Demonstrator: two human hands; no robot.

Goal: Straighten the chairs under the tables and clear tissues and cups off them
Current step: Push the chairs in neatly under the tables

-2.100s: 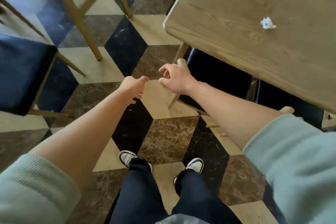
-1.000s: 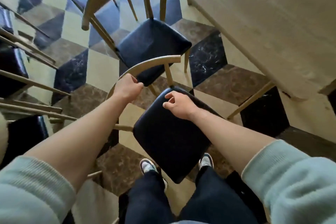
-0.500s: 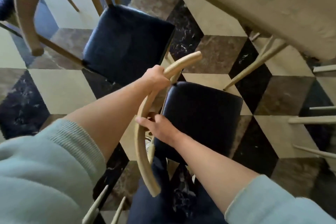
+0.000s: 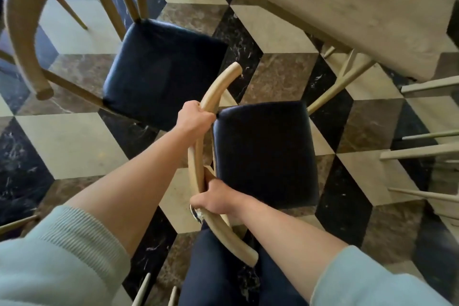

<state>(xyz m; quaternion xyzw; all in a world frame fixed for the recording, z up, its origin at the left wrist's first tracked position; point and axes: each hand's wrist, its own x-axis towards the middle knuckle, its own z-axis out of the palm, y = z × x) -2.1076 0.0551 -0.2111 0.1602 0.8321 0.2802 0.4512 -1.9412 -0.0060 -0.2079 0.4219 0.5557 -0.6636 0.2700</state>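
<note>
With both hands, left (image 4: 196, 119) and right (image 4: 216, 200), closed around its curved backrest, we hold the chair (image 4: 264, 154) just short of the counter (image 4: 347, 7), not yet tucked under, a second chair (image 4: 161, 69) beside it likewise unstraightened.

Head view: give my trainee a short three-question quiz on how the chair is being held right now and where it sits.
1. True or false: both hands grip the curved backrest of the near chair.
2. Which hand is nearer the table? A) left hand B) right hand
3. Fill in: the near chair's dark seat is ____ under the table: fully, or not yet?

Key:
1. True; each hand is closed around the wooden rail.
2. A.
3. Not yet; the whole seat shows on open floor, beside a second chair.
</note>
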